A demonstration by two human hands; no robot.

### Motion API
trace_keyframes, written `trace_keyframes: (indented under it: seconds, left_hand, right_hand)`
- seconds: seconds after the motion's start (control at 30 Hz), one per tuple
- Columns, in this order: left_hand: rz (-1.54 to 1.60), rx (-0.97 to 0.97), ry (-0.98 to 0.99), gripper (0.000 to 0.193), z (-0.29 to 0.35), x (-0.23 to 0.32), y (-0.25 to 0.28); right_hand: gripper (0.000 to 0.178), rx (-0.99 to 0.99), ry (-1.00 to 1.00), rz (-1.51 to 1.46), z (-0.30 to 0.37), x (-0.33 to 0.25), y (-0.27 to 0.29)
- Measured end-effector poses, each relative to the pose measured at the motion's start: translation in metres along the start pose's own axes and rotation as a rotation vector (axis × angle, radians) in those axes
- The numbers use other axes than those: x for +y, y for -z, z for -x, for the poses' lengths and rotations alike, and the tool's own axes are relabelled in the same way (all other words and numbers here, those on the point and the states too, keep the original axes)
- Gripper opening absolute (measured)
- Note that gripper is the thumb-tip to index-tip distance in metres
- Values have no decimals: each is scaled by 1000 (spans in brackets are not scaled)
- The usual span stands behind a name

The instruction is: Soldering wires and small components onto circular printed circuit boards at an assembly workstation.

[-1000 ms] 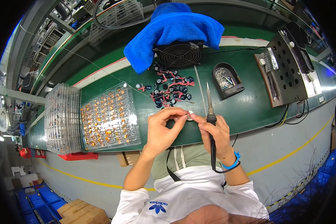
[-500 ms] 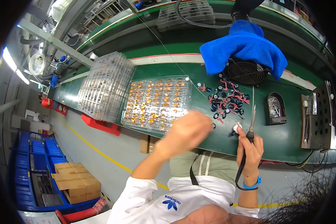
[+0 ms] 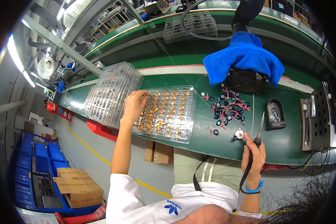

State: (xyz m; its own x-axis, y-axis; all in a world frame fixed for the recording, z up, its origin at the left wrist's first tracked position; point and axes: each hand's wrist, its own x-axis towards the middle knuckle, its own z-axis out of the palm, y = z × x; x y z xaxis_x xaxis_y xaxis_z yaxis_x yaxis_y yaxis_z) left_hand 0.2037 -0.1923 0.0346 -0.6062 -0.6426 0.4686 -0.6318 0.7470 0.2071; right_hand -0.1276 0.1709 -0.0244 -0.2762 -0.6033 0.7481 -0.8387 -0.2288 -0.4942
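Observation:
My left hand point(image 3: 134, 106) reaches over the far left corner of a clear plastic tray point(image 3: 192, 119) full of small orange pieces. Its thumb and fingertips come together in a pinch; what they hold, if anything, is too small to make out. In my right hand point(image 3: 254, 160) is a soldering iron point(image 3: 260, 131), its metal tip pointing up and away over the green bench. Just left of that hand sits a small white round part point(image 3: 238, 133) with a dark piece against it. A small dark ring point(image 3: 216, 132) lies further left, beside a red wire piece.
Small dark parts with red wires point(image 3: 229, 108) are heaped below a round-grilled fan point(image 3: 247, 80) draped with a blue cloth point(image 3: 244, 56). Clear trays point(image 3: 112, 95) stand stacked at left. At right are a black container of small metal pieces point(image 3: 275, 115) and a metal box point(image 3: 319, 115).
My left hand has moved left and away, from near the tray's right edge to its far left corner. The soldering iron has swung right, away from the white part.

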Motion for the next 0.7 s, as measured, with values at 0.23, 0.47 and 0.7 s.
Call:
trace_keyframes:
  seconds: [0.23,0.47,0.7]
  left_hand:
    - [470,82,205,12,-6,45,0]
    - [1268,-26,226,17,7,166,-32]
    - [1486,-207,235,21,9,237,-69]
  right_hand:
    - [32,19,-3,-14,1,2,2]
    - [34,67,5,-99,10,4,8]
    - [46,50,-70,-146,22,-10,35]
